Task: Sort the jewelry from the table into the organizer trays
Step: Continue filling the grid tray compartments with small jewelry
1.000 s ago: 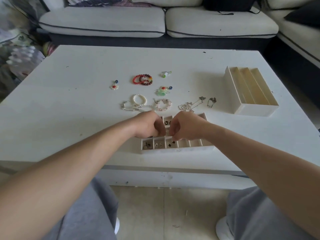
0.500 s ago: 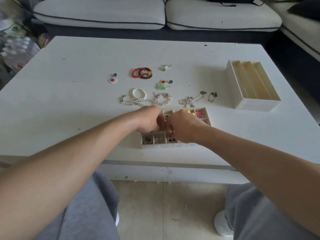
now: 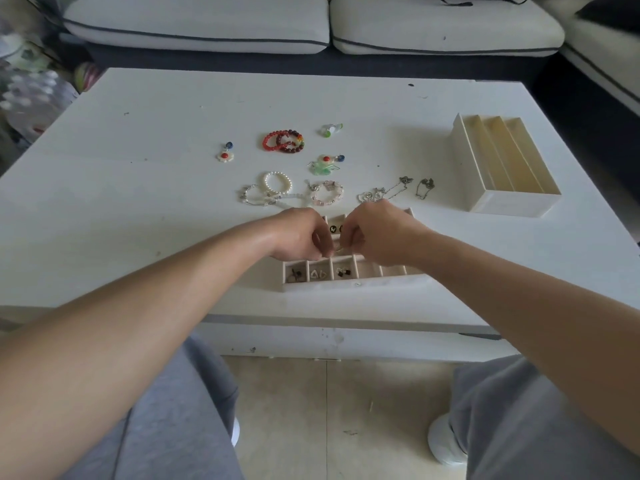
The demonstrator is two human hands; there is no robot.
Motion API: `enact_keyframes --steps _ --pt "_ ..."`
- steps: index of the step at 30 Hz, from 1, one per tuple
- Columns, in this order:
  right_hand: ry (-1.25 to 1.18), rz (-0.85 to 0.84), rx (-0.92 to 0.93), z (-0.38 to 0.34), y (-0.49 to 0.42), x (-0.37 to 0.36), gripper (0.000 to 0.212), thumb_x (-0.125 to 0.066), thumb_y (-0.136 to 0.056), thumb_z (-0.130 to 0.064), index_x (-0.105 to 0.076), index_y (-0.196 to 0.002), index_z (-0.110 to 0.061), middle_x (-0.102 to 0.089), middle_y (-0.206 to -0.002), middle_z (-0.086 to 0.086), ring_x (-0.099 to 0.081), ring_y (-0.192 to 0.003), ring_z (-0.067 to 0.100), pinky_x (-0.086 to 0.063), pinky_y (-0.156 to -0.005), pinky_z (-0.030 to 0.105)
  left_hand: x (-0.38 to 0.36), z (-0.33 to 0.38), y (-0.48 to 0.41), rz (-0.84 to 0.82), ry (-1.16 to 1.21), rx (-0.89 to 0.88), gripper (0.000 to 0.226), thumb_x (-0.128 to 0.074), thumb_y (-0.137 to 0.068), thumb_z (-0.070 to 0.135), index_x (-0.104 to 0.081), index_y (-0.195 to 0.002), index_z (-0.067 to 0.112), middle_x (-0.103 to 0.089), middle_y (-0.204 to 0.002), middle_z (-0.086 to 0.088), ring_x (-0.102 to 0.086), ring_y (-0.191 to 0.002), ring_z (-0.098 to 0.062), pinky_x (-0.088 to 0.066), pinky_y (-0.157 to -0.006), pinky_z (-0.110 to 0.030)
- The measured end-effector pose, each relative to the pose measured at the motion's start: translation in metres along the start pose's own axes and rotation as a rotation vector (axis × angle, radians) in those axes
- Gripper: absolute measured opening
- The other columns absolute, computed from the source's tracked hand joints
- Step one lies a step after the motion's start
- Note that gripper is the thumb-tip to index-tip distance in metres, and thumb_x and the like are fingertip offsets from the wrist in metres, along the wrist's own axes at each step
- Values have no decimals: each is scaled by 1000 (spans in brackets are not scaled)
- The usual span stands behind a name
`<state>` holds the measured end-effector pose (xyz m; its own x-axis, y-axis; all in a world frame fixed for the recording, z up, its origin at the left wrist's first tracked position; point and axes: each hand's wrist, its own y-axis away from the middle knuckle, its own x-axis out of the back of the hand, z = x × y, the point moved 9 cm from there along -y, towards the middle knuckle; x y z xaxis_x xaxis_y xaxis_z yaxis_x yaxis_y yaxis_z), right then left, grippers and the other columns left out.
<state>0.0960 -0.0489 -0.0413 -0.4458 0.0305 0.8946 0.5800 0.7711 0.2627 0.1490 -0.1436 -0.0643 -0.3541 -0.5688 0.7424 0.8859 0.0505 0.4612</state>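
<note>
Head view: both forearms reach in over the near edge of the white tabletop (image 3: pixel 138 209) and meet above the compartment tray (image 3: pixel 346 284), which sits close to that edge. The left hand (image 3: pixel 298 233) and right hand (image 3: pixel 375 233) face each other with fingers curled. Each grip is narrow, and the fingertips of both pinch a tiny piece (image 3: pixel 337 250) between them, just above the tray's middle; it is too small to say what it is.

In the tray's front row, the leftmost cell holds dark earrings (image 3: pixel 295 274), the next a pair of white triangles (image 3: pixel 318 274), and the third dark square studs (image 3: pixel 343 271). Black round studs (image 3: pixel 333 229) show in a back cell between the hands.

Beyond the tray, loose jewelry lies on the tabletop:
- A pearl bracelet (image 3: pixel 277 181) overlaps a clear bead bracelet (image 3: pixel 256 197).
- A pink bracelet (image 3: pixel 327 192) lies to their right.
- A silver chain (image 3: pixel 377 194) and a darker chain (image 3: pixel 425 187) lie further right.
- Farther back are red bead bracelets (image 3: pixel 283 141), a flower earring (image 3: pixel 225 153), a green butterfly piece (image 3: pixel 323 166) and a small green-capped item (image 3: pixel 331 129).

The slotted tray (image 3: pixel 512 204) stands well apart at the right, with three long channels. A pale sofa (image 3: pixel 207 26) runs behind the tabletop.
</note>
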Motion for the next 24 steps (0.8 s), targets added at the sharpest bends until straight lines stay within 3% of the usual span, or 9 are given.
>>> enact_keyframes --steps 3,5,8,10,12,17,22,24 --pt "-71 -75 2 2 6 -1 35 -53 -90 -2 -70 -96 -32 -75 -84 -19 -64 -87 -8 -36 -58 3 -4 4 1 -37 -17 -10 25 -66 -91 10 -78 -95 31 -68 -91 15 -63 -91 -8 -49 -78 -25" --pt "-81 -105 -7 2 9 -3 38 -48 -88 -2 -65 -103 -32 -75 -84 -21 -60 -86 -12 -32 -57 6 -7 5 1 -64 -18 -13 26 -66 -92 10 -79 -95 32 -69 -89 16 -63 -90 -9 -48 -76 -24" --pt "-101 -145 10 -1 10 -8 43 -46 -86 2 -60 -113 -29 -75 -86 -19 -60 -87 -13 -34 -63 7 -8 6 1 -82 -18 -12 27 -66 -92 10 -77 -92 34 -68 -87 17 -62 -88 -9 -45 -72 -21" --pt "-97 -170 29 -4 10 -13 47 -47 -84 4 -60 -118 -25 -76 -88 -18 -65 -96 -4 -42 -69 11 -8 7 0 -79 -40 -17 29 -65 -91 9 -76 -91 36 -66 -85 18 -61 -85 -9 -44 -69 -22" --pt "-63 -173 39 -6 10 -15 48 -47 -83 4 -61 -120 -23 -76 -90 -16 -68 -99 2 -43 -65 12 -9 8 -1 -79 -61 -23 31 -65 -90 9 -74 -89 39 -65 -85 18 -61 -86 -10 -45 -70 -23" --pt "53 -151 61 -10 7 -15 45 -46 -85 -1 -63 -118 -26 -74 -92 -15 -66 -99 8 -37 -55 14 -11 7 -3 -91 -56 -30 32 -65 -89 10 -72 -78 40 -66 -87 16 -62 -88 -11 -48 -74 -25" --pt "98 -111 78 -10 5 -12 33 -47 -87 -4 -61 -98 -32 -70 -85 -17 -65 -95 9 -38 -56 12 -12 10 -4 -75 -51 -42 27 -64 -87 8 -77 -92 31 -70 -88 11 -62 -82 -12 -46 -67 -23" --pt "76 -96 71 -9 4 -11 33 -48 -85 -3 -59 -92 -33 -72 -82 -17 -66 -92 6 -47 -65 15 -12 10 -5 -70 -54 -41 26 -64 -87 9 -79 -97 29 -71 -90 9 -62 -83 -13 -46 -66 -23"
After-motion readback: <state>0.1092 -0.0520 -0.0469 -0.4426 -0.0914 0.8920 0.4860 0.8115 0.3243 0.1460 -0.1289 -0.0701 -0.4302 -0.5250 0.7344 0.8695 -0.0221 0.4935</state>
